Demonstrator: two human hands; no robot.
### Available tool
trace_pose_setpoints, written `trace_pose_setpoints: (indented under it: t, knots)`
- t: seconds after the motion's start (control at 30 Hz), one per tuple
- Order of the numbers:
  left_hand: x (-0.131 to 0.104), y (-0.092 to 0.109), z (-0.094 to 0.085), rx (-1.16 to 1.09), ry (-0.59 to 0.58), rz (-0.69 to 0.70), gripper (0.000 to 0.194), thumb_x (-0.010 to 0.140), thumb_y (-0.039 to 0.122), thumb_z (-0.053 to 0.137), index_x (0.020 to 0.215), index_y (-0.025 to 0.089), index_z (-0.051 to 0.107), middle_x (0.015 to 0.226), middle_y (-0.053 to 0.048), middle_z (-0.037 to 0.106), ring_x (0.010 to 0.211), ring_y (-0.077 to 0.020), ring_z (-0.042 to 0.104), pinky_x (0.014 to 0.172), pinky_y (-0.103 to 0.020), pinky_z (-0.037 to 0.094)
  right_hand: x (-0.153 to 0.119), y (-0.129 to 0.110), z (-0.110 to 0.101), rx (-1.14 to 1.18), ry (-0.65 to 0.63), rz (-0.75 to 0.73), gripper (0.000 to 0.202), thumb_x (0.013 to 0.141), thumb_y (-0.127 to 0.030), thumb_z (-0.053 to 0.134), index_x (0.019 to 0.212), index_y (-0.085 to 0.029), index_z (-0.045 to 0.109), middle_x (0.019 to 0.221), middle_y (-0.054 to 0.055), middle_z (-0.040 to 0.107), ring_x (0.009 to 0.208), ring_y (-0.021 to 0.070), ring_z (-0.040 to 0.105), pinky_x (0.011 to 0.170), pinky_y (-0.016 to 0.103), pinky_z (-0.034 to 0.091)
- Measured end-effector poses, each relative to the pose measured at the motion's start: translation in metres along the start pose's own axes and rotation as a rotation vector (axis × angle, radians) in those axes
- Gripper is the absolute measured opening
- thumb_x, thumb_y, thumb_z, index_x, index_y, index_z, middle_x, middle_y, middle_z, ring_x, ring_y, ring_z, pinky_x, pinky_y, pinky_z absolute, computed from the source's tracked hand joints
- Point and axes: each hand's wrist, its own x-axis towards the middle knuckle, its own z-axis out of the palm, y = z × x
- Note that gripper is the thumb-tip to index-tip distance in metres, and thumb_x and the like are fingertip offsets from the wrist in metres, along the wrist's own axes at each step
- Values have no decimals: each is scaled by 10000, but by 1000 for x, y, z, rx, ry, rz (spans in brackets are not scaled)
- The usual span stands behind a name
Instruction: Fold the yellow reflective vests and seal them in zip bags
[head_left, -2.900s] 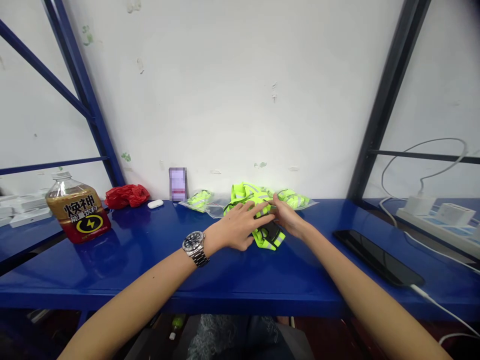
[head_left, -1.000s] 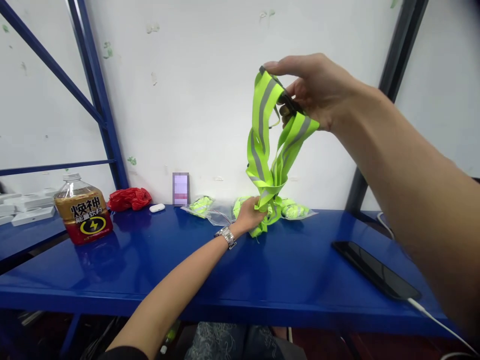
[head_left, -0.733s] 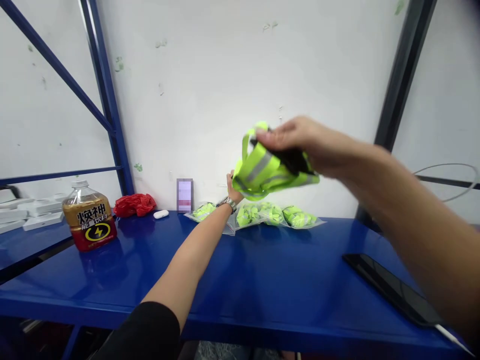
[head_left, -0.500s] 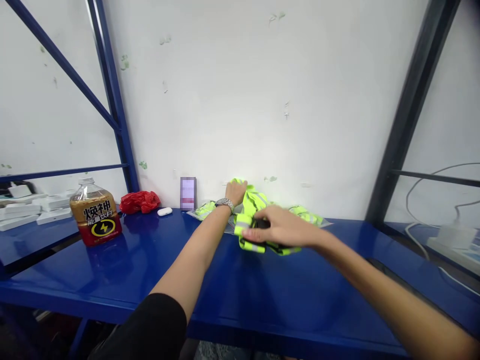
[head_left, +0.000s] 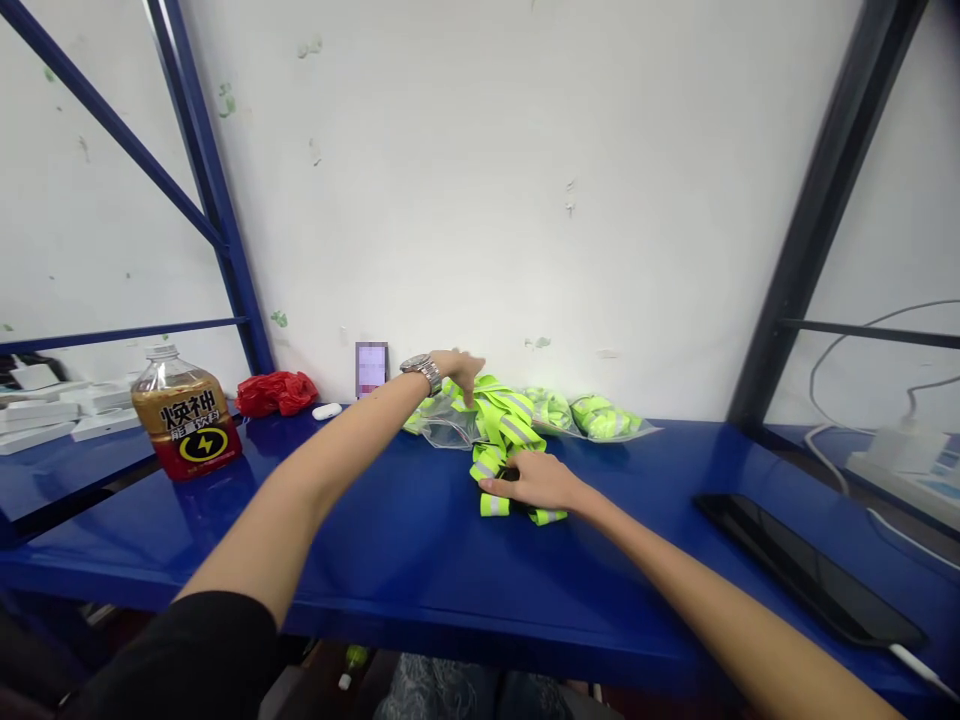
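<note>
A bundle of neon yellow straps with grey reflective stripes (head_left: 510, 422) lies on the blue table in front of the wall. My right hand (head_left: 541, 480) is closed on its near end, where a black part shows between thumb and fingers. Above the bundle's far left side is my left hand (head_left: 459, 370), fingers apart and holding nothing, with a metal watch on the wrist. Behind and beside the bundle lie clear plastic bags; one on the right holds more yellow straps (head_left: 604, 417), and another (head_left: 446, 425) lies under my left hand.
Further left are a large drink bottle (head_left: 187, 415), a red plastic bag (head_left: 277, 393), a white case (head_left: 327, 411) and an upright phone (head_left: 371, 368). A black phone (head_left: 810, 565) with a cable lies at the right, near a power strip (head_left: 907, 475).
My left hand has let go of the straps and opened, shifting slightly left. My right hand has lowered the near end of the bundle toward the table. The view has shifted a little.
</note>
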Motion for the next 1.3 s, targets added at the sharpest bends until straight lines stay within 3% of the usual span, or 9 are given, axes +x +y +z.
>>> trace_pose_setpoints:
  t: [0.07,0.13,0.23,0.33,0.43,0.57,0.8,1.07,1.3]
  knots:
    - [-27,24,0,221,-188,240,518,661,448,774,1055,151,614,1029,-120,652,1019,-272,563,917,-383,423,4,1,2,-35,9,15,663,722,-835,381,616,-193,509,634,66,579,557,192,529,533,284,311]
    - [-66,44,10,267,-263,442,571,891,531,482,1315,152,445,1212,-149,581,1106,-257,532,934,-368,408,8,1,5,-48,32,-16,627,765,-777,399,732,-181,591,748,96,637,647,231,581,558,296,352]
    - [-126,49,36,350,-275,517,716,920,620,310,1436,129,239,1319,-176,501,1190,-286,483,983,-408,363,13,2,7,-16,87,-149,451,807,-587,511,985,-188,625,978,110,667,819,265,613,618,298,395]
    - [-160,25,59,351,-286,439,774,898,661,318,1438,120,201,1403,-194,420,1257,-300,433,1006,-412,348,13,9,9,53,106,-183,369,798,-468,562,1029,-184,604,951,93,676,797,240,615,632,288,400]
    - [-166,-4,67,328,-305,385,716,900,643,347,1389,123,292,1281,-173,528,1164,-286,507,966,-412,379,8,19,8,150,112,-207,277,793,-402,573,948,-172,585,855,59,661,741,200,595,641,275,397]
    - [-168,-19,60,323,-279,383,566,915,575,392,1315,174,407,1230,-133,540,1118,-274,517,937,-412,400,0,26,6,223,97,-243,293,720,-280,621,976,-180,521,844,22,615,713,163,551,629,256,384]
    - [-176,-24,56,390,-126,360,565,786,491,609,1214,140,494,1082,-111,555,1002,-270,530,898,-411,447,0,17,8,-10,208,-218,250,702,-277,573,908,-198,457,790,18,549,680,165,492,602,267,348]
    - [-178,-22,57,502,-20,460,476,802,465,568,1120,115,522,1026,-139,603,955,-281,568,835,-408,479,0,15,12,-118,327,-254,249,717,-275,587,935,-194,499,928,73,543,864,218,507,730,315,400]
    - [-178,-22,56,536,17,498,477,811,492,557,1104,117,529,991,-129,618,896,-267,585,785,-387,489,0,12,8,-94,347,-338,132,716,-208,560,834,-198,502,851,53,548,864,220,475,742,321,398]
